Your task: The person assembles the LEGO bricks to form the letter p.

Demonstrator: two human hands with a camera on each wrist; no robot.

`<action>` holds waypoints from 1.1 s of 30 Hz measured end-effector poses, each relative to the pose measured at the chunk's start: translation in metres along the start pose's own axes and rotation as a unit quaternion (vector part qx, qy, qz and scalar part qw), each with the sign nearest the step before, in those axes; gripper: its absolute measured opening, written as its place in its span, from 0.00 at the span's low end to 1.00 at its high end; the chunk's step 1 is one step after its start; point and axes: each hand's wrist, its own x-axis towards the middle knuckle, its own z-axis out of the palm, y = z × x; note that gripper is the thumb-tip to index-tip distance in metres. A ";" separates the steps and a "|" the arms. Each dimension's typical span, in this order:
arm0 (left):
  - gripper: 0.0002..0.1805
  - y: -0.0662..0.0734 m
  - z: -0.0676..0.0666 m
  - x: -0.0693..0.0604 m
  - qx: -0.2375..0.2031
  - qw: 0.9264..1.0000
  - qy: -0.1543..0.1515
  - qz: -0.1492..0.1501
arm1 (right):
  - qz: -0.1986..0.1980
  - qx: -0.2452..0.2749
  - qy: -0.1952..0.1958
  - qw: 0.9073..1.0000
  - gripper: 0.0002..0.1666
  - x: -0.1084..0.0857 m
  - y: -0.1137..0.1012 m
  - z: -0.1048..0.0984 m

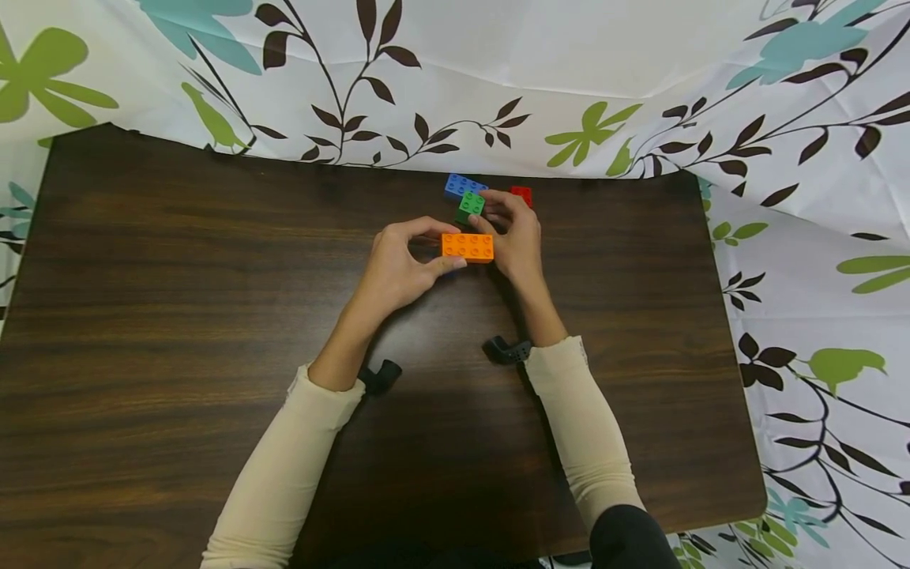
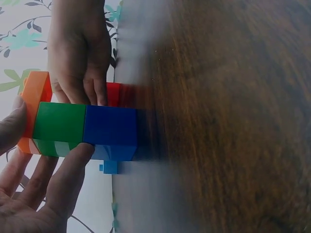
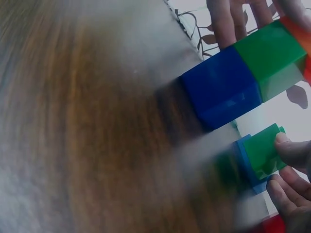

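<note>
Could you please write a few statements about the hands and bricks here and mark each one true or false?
1. The left hand holds a stack that includes the orange brick. True.
2. The orange brick is at the bottom of the stack. False: it is on top, above the middle green brick and the lower blue brick.
3. The right hand grips the small green brick. True.
4. In the head view, the red brick appears right of the small green brick. True.
5. The left hand is nearer the red brick than the right hand is. False: the right hand is nearer.
</note>
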 end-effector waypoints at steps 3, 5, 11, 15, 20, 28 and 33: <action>0.20 0.000 0.000 0.000 0.001 1.000 0.000 -0.002 | -0.005 0.001 0.000 1.000 0.24 0.000 -0.002 -0.002; 0.20 0.000 0.000 0.000 0.001 1.000 -0.001 -0.003 | -0.008 0.003 0.000 1.000 0.24 -0.001 -0.003 -0.003; 0.20 -0.001 0.000 0.000 0.000 1.000 0.001 -0.006 | -0.018 0.014 0.001 1.000 0.23 -0.004 -0.006 -0.006; 0.20 -0.001 0.001 -0.001 0.001 1.000 0.003 -0.005 | -0.030 0.026 0.002 0.999 0.23 -0.006 -0.010 -0.009; 0.20 0.000 0.001 -0.001 0.004 1.000 0.004 -0.001 | -0.044 0.041 0.006 0.998 0.22 -0.009 -0.017 -0.013; 0.20 0.001 0.000 -0.002 0.002 1.000 0.003 -0.002 | -0.064 0.057 0.008 0.996 0.23 -0.013 -0.030 -0.019; 0.20 0.001 0.000 -0.001 0.003 1.000 0.003 0.001 | -0.076 0.058 0.005 0.995 0.24 -0.017 -0.037 -0.023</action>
